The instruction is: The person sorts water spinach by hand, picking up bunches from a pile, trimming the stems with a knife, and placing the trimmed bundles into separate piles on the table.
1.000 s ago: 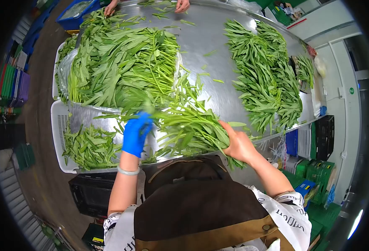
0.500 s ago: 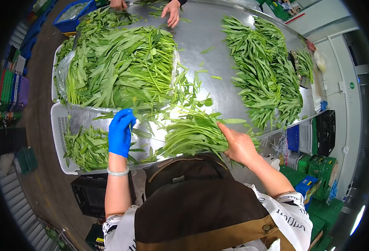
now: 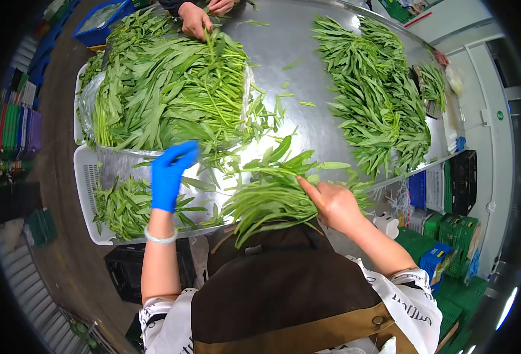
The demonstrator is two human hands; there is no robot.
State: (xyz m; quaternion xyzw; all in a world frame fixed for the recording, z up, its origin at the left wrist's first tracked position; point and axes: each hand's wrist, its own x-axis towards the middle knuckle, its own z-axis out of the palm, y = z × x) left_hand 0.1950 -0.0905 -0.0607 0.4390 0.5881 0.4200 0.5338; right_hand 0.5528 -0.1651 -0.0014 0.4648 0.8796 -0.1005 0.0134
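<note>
My right hand (image 3: 334,203) is closed around a loose bunch of water spinach (image 3: 266,200), held over the table's near edge against my apron. The bunch's stems and leaves fan out to the left. In its blue glove, my left hand (image 3: 170,177) hovers to the left of the bunch, fingers stretched up and to the right, slightly blurred, with nothing visible in them. Below it, loose leaves (image 3: 127,206) lie in a white basket (image 3: 85,194). Beyond it rises a large heap of water spinach (image 3: 166,97) on clear plastic.
Laid-out water spinach bunches (image 3: 378,100) cover the right side of the metal table (image 3: 278,44). A co-worker's hand (image 3: 195,22) grips a stem at the heap's far edge. Green crates (image 3: 458,236) stand at right, a black crate (image 3: 121,268) below the table.
My left hand's fingers have straightened, and the leaf bits near them are gone. The bunch in my right hand has spread and shifted slightly. The co-worker's hands have moved to the heap.
</note>
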